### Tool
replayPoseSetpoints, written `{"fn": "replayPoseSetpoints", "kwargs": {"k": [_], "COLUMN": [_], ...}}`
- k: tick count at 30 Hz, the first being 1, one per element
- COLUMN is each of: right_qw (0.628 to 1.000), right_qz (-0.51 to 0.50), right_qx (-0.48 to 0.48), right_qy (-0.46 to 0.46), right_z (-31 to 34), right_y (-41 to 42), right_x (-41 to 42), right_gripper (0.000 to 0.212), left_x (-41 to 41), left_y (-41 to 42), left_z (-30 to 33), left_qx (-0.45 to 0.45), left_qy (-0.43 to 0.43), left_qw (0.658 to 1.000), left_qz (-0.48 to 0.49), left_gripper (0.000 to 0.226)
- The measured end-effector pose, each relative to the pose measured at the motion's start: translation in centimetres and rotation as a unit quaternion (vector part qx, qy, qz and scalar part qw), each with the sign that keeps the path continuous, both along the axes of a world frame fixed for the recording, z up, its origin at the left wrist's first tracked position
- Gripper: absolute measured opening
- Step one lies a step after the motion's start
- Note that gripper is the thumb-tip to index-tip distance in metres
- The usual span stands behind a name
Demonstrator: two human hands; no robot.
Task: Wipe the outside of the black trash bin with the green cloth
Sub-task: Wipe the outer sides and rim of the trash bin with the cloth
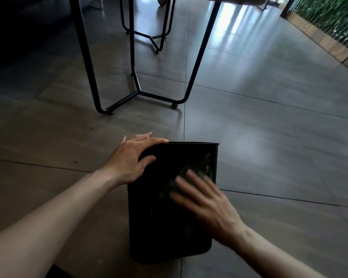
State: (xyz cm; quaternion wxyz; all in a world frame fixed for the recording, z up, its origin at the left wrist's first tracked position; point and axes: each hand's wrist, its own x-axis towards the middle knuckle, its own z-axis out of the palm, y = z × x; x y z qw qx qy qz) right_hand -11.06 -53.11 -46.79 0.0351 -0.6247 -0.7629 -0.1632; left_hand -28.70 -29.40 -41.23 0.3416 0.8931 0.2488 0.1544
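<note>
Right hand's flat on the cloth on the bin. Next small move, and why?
Probably sweep the right hand and green cloth along the upper face of the black trash bin toward its near end. The blurred cloth sits under that hand near the far right corner, the nearer face shows bare, and the left hand rests on the far left corner, seemingly bracing it.

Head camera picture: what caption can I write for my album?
Left hand rests on the black trash bin while the right hand presses the green cloth on its side.

Black bin [159, 221] on side; left hand [129, 159] rests on it; right hand [207, 203], blurred, presses green cloth [206, 167].
</note>
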Motion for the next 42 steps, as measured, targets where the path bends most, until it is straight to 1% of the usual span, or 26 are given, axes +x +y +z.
{"fn": "replayPoseSetpoints", "kwargs": {"k": [2, 3, 5, 7, 9, 11, 13, 15, 17, 18, 20, 21, 22, 24, 26, 28, 29, 31, 32, 33, 35, 37, 38, 39, 40, 42], "right_qw": [0.986, 0.975, 0.971, 0.989, 1.000, 0.986, 0.974, 0.985, 1.000, 0.998, 0.980, 0.972, 0.970, 0.983, 0.999, 0.994, 0.988, 0.984, 0.988, 0.994, 0.997, 0.969, 0.954, 0.947, 0.952, 0.981], "right_qz": [-0.126, -0.169, -0.189, -0.127, -0.009, 0.099, 0.145, 0.113, 0.010, -0.051, -0.153, -0.181, -0.191, -0.151, -0.048, 0.049, 0.077, 0.100, 0.090, 0.058, -0.053, -0.168, -0.206, -0.225, -0.221, -0.155], "right_qx": [0.035, 0.045, 0.051, 0.037, -0.009, -0.074, -0.085, -0.052, -0.008, 0.009, 0.034, 0.044, 0.051, 0.044, 0.007, -0.049, -0.071, -0.078, -0.067, -0.047, 0.010, 0.050, 0.060, 0.065, 0.066, 0.048], "right_qy": [0.107, 0.137, 0.135, 0.068, -0.021, -0.109, -0.154, -0.118, -0.021, 0.036, 0.125, 0.146, 0.144, 0.092, 0.003, -0.081, -0.111, -0.125, -0.109, -0.074, 0.050, 0.174, 0.212, 0.220, 0.199, 0.109], "right_z": [2.3, 2.9, 2.9, 1.2, -1.6, -3.4, -3.5, -2.0, 0.1, 1.2, 2.6, 2.8, 2.6, 1.0, -2.1, -4.4, -4.7, -4.2, -3.4, -2.3, 0.2, 2.5, 3.2, 3.5, 3.4, 1.7], "right_y": [2.5, 3.5, 4.3, 3.2, 0.7, -2.1, -3.0, -1.8, 0.3, 1.2, 2.7, 3.2, 3.3, 2.5, 0.2, -2.7, -3.7, -3.9, -3.3, -2.4, 0.2, 2.7, 3.6, 4.2, 4.4, 3.1], "right_x": [0.0, -0.3, -1.3, -2.5, -3.9, -4.6, -3.9, -2.6, -1.2, -0.7, -0.6, -0.9, -1.4, -2.8, -4.2, -5.0, -4.8, -3.8, -3.2, -2.5, -1.2, -0.6, -0.6, -1.0, -1.5, -2.8], "right_gripper": [0.076, 0.080, 0.079, 0.070, 0.056, 0.050, 0.047, 0.047, 0.056, 0.063, 0.075, 0.075, 0.074, 0.070, 0.059, 0.053, 0.051, 0.052, 0.053, 0.055, 0.065, 0.080, 0.083, 0.084, 0.082, 0.070], "left_x": [0.1, 0.1, 0.0, 0.0, 0.0, 0.0, 0.0, 0.0, -0.1, -0.1, -0.2, -0.2, -0.2, -0.2, -0.2, -0.2, -0.1, -0.1, -0.1, -0.1, -0.1, -0.1, -0.1, 0.0, -0.1, -0.1], "left_y": [0.0, -0.1, -0.1, -0.1, -0.2, -0.4, -0.5, -0.5, -0.4, -0.4, -0.5, -0.5, -0.5, -0.5, -0.4, -0.5, -0.5, -0.5, -0.4, -0.3, -0.1, -0.1, -0.1, -0.1, -0.1, -0.1], "left_z": [0.0, 0.0, 0.0, 0.0, 0.0, 0.1, 0.2, 0.3, 0.3, 0.3, 0.4, 0.4, 0.4, 0.4, 0.4, 0.4, 0.3, 0.3, 0.2, 0.1, 0.0, 0.0, 0.0, 0.0, 0.0, 0.0], "left_qx": [0.005, 0.007, 0.009, 0.008, 0.006, 0.002, 0.002, 0.002, 0.003, 0.004, 0.006, 0.007, 0.007, 0.004, 0.002, 0.003, 0.004, 0.006, 0.007, 0.009, 0.010, 0.009, 0.009, 0.010, 0.011, 0.009], "left_qy": [0.001, 0.002, 0.001, 0.000, -0.001, -0.002, -0.003, -0.001, -0.002, -0.004, -0.004, -0.002, -0.002, -0.002, -0.001, 0.001, 0.001, 0.002, 0.002, 0.003, 0.006, 0.009, 0.010, 0.010, 0.009, 0.008], "left_qw": [1.000, 1.000, 1.000, 1.000, 1.000, 1.000, 1.000, 1.000, 1.000, 1.000, 1.000, 1.000, 1.000, 1.000, 1.000, 1.000, 1.000, 1.000, 1.000, 1.000, 1.000, 1.000, 1.000, 1.000, 1.000, 1.000], "left_qz": [0.000, 0.000, 0.001, 0.002, 0.000, -0.003, -0.005, -0.006, -0.005, -0.004, -0.003, -0.004, -0.003, -0.001, -0.001, -0.002, -0.004, -0.007, -0.008, -0.007, -0.003, -0.001, -0.001, -0.001, -0.001, -0.001], "left_gripper": [0.055, 0.055, 0.055, 0.055, 0.055, 0.054, 0.054, 0.054, 0.055, 0.055, 0.055, 0.055, 0.055, 0.056, 0.055, 0.055, 0.055, 0.055, 0.056, 0.056, 0.055, 0.056, 0.056, 0.056, 0.056, 0.056]}}
